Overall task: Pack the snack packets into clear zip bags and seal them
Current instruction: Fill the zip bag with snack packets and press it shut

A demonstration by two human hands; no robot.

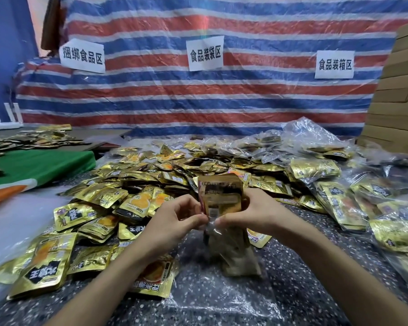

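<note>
The left hand (174, 220) and the right hand (252, 212) each close a pinching grip on the mouth of a clear zip bag (236, 255). Their fingertips nearly meet at its front lip, and a stack of snack packets (219, 196) stands half out of the opening. The right hand also curls round the stack's side, apparently to keep the packets squared as they go down.

The bag stands upright with its bottom on the speckled surface (222, 290), which likely lets the surface, not the thin film, bear the load. Just behind and to the left of the bag spreads a pile of loose gold packets (137, 184), within easy reach for the next fill. Behind the bag to the right lie filled bags (316, 147), heaped apart from the unpacked stock. Crumpled clear film (222, 309) lies in front of the bag; whether it is spare bags cannot be told.

Far behind the bag hangs a striped tarpaulin (198, 102) bearing three paper signs (205, 52). Stacked cardboard (398, 102) rises to the bag's far right.

Filling appears to be under way and sealing is not yet done. The stack would need to sit wholly below the zip line before the seal can be pressed.
</note>
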